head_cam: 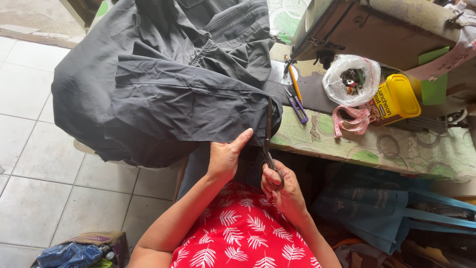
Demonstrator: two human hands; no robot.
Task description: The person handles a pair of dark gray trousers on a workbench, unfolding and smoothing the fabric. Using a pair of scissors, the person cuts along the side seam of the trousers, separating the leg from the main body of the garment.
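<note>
While we look down from the head view, the left hand (225, 158) pinches the edge of the dark grey garment (163, 84), fingers closed on the cloth, holding it taut. The right hand (280, 186) has its fingers through the handles of the scissors (268, 139), gripping them; the blades point up into the fabric edge. The garment drapes over the table (347, 144) and hangs toward the lap. We judge the cutting step is in hand. The next cut calls for steady tension and blades kept on line.
</note>
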